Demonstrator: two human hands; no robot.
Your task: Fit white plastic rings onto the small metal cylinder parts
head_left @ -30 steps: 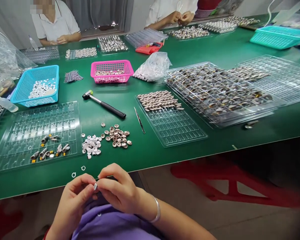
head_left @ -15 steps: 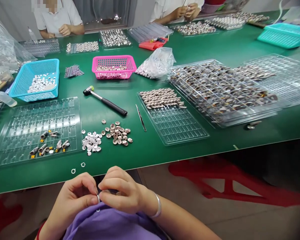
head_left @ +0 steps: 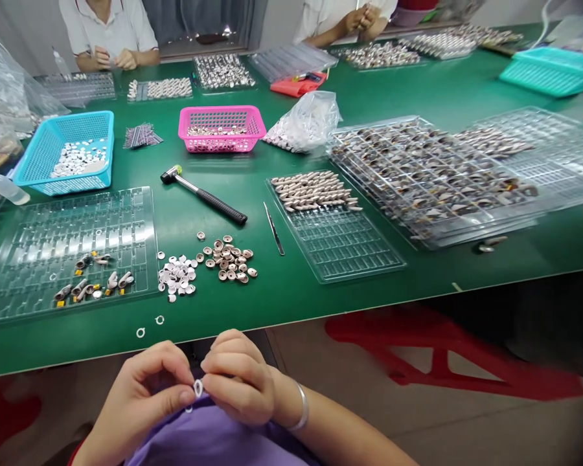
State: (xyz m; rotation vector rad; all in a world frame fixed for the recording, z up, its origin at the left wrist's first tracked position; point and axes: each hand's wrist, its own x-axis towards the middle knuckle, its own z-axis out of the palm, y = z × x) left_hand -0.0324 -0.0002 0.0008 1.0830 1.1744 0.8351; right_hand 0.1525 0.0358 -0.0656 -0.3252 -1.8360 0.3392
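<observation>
A small white ring (head_left: 198,388) stands on edge between my two hands, just off the table's front edge and above a purple garment (head_left: 214,433). My left hand (head_left: 150,391) pinches it between thumb and forefinger. From the other side, the closed fingers of my right hand (head_left: 240,382) meet the ring; whatever else they hold is hidden. A second white ring (head_left: 188,409) shows on the purple cloth beneath. Two more lie near the table edge, a left ring (head_left: 140,332) and a right ring (head_left: 160,320).
Around lie white discs (head_left: 177,277), metal caps (head_left: 228,259), tweezers (head_left: 274,228) and a hammer (head_left: 204,194). A left tray (head_left: 136,226) and right tray (head_left: 354,243) hold parts. Behind are blue (head_left: 26,165) and pink (head_left: 222,145) baskets. Two people work opposite.
The ring between my fingers has turned and now shows its opening. My right hand has shifted slightly right and down. Across the table, one person's hands have come closer together.
</observation>
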